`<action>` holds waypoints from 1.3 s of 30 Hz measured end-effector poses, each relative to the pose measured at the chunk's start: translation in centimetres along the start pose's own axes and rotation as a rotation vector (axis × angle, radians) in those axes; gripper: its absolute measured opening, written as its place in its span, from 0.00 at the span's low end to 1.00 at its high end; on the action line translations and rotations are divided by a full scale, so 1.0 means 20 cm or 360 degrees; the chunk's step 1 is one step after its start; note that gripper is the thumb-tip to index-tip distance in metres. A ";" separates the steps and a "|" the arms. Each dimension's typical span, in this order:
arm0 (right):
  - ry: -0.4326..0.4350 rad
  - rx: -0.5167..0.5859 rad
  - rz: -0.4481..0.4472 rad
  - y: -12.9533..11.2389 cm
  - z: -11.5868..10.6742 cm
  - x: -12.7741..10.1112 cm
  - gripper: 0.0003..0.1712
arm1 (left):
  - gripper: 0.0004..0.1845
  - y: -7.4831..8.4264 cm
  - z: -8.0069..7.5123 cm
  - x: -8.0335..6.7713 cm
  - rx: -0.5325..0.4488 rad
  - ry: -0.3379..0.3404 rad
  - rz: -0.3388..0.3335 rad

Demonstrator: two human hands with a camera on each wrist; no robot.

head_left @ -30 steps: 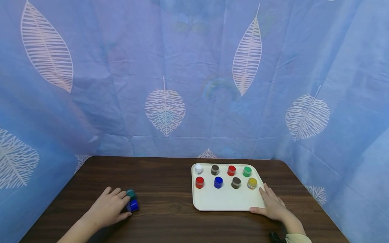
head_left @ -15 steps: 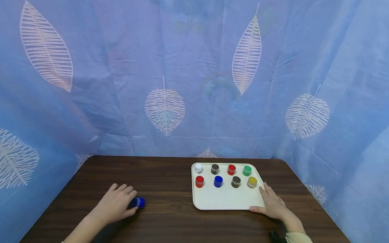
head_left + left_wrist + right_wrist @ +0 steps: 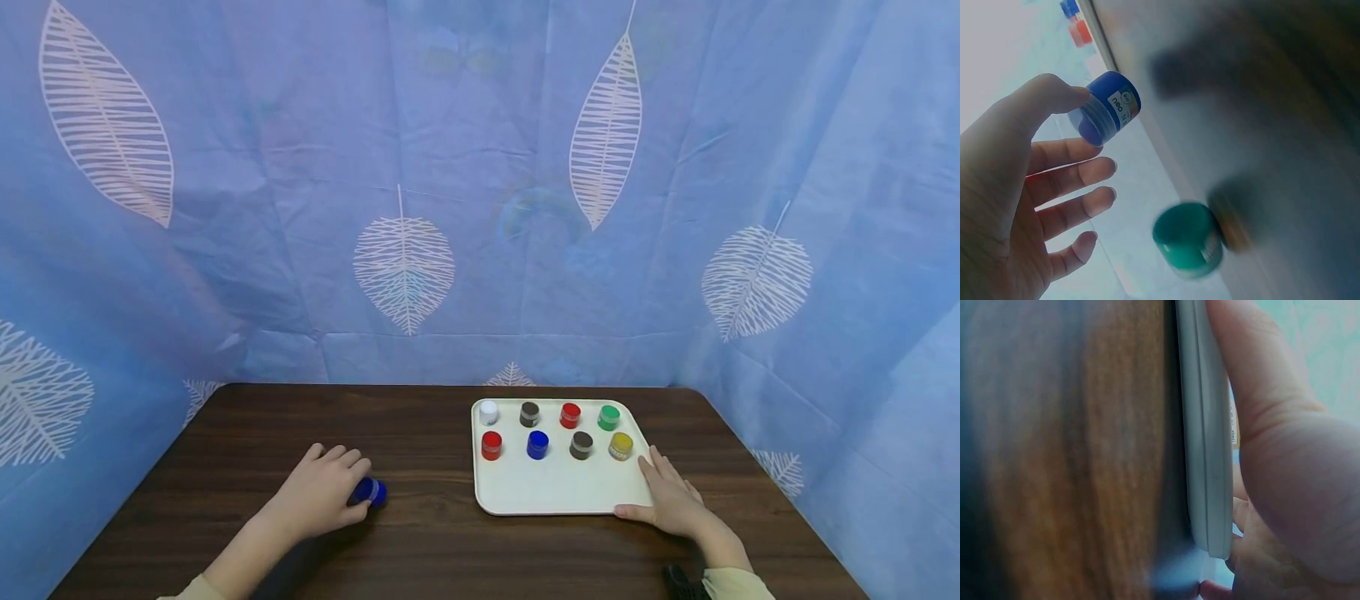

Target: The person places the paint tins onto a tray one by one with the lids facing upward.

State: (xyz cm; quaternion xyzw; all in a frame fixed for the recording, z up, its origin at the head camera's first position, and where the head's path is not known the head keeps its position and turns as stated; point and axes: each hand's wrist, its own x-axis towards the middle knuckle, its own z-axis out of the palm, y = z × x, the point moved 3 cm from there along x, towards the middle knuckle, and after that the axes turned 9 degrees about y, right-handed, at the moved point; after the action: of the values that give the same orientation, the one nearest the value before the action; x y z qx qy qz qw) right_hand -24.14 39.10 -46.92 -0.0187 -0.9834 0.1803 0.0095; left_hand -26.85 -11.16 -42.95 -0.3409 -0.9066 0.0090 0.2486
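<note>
My left hand (image 3: 333, 497) lies on the dark wooden table (image 3: 420, 550), left of the tray, and pinches a small blue jar (image 3: 369, 492) on its side. In the left wrist view the thumb and a finger hold this blue jar (image 3: 1105, 107), while a teal jar (image 3: 1188, 238) shows blurred beyond the fingertips and apart from them. The head view does not show the teal jar. My right hand (image 3: 667, 500) rests with straight fingers on the near right corner of the cream tray (image 3: 555, 493). The thumb lies along the tray's front edge (image 3: 1205, 456).
Two rows of small jars stand at the tray's far end: white (image 3: 488, 412), brown (image 3: 529, 413), red (image 3: 570, 414) and green (image 3: 608, 417) behind; red (image 3: 491, 444), blue (image 3: 537, 444), brown (image 3: 581, 445) and yellow (image 3: 620, 446) in front. A blue leaf-print curtain (image 3: 480, 208) closes off three sides.
My left hand has slid to the right across the table with the blue jar. The teal jar seen beside it earlier is out of sight in the head view. The right hand has stayed put.
</note>
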 end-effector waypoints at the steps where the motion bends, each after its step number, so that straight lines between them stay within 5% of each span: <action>1: 0.0002 -0.0004 -0.0002 0.00 0.00 0.00 0.65 | 0.21 0.01 0.00 0.01 -0.0005 0.0007 0.0012; 27: -0.0019 0.0011 -0.0012 -0.02 0.03 0.02 0.65 | 0.17 0.32 0.00 0.27 -0.0159 0.0144 0.0182; 39: -0.0017 -0.0011 -0.0029 0.00 0.00 0.01 0.65 | 0.17 0.42 -0.01 0.42 -0.0171 0.0118 0.0188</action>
State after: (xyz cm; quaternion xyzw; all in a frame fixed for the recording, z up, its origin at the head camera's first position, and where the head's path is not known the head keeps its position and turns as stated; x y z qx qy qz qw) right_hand -24.29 39.19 -46.85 -0.0089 -0.9842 0.1770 0.0059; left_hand -27.01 0.54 -40.62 -0.4067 -0.8743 -0.0377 0.2623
